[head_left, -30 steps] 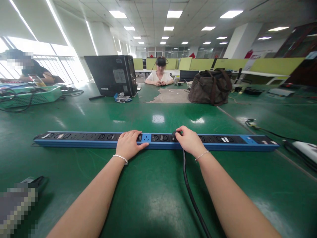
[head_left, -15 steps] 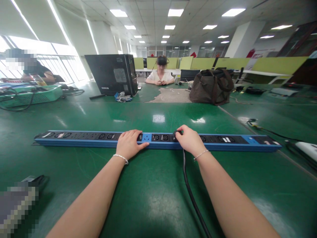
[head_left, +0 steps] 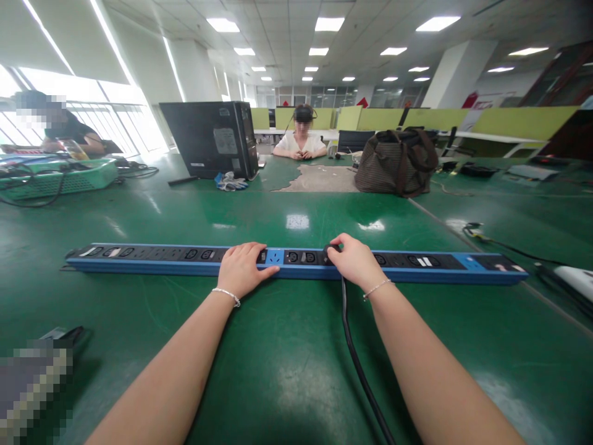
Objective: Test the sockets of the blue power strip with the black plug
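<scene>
A long blue and black power strip [head_left: 152, 267] lies across the green table. Left of its middle, my left hand [head_left: 241, 267] wraps over the strip, fingers on the far side and thumb along the near edge, beside a blue socket [head_left: 275, 257]. My right hand [head_left: 354, 259] pinches a black plug [head_left: 332, 250] at the strip, right of the middle. From the plug a thick black cable [head_left: 352, 346] runs down toward the near edge of the view. Whether the plug is fully seated is hidden by my fingers.
Behind the strip stand a black computer case [head_left: 208, 139], gloves [head_left: 230, 181] and a brown bag [head_left: 393, 162]. A green basket [head_left: 88, 176] with cables is at the left. One person [head_left: 300, 139] sits opposite, another [head_left: 69, 127] at the far left. A white object [head_left: 577, 281] lies right.
</scene>
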{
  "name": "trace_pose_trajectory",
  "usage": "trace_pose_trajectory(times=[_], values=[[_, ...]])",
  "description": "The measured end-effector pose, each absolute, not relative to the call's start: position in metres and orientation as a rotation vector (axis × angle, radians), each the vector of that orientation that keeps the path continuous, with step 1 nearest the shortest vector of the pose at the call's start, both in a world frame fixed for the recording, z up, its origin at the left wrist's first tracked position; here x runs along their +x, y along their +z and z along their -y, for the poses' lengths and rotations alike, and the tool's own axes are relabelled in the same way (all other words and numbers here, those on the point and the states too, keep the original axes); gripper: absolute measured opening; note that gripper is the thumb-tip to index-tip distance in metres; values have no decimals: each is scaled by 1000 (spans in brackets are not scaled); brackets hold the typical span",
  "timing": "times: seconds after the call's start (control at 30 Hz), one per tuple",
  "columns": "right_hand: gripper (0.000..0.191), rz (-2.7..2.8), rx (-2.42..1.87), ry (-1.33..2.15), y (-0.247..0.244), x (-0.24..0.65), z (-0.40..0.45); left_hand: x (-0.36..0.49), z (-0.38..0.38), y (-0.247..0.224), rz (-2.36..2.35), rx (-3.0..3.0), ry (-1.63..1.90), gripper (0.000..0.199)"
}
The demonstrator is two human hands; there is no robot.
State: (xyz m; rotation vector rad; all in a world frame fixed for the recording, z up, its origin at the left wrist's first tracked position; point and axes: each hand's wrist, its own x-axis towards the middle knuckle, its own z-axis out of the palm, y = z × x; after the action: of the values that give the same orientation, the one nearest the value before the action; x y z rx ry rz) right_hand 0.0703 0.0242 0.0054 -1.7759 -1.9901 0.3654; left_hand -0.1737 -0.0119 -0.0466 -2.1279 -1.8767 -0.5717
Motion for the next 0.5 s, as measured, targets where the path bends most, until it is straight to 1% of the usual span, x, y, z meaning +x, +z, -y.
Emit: trace_pose_trajectory(times=[0.27, 0.5], values=[[22, 1921, -1775, 565, 4, 72, -28, -174, 12, -47, 1888, -2124, -572, 57], [19, 2035, -1800, 292, 2, 68, -27, -174, 11, -47, 1872, -2120, -581, 57]])
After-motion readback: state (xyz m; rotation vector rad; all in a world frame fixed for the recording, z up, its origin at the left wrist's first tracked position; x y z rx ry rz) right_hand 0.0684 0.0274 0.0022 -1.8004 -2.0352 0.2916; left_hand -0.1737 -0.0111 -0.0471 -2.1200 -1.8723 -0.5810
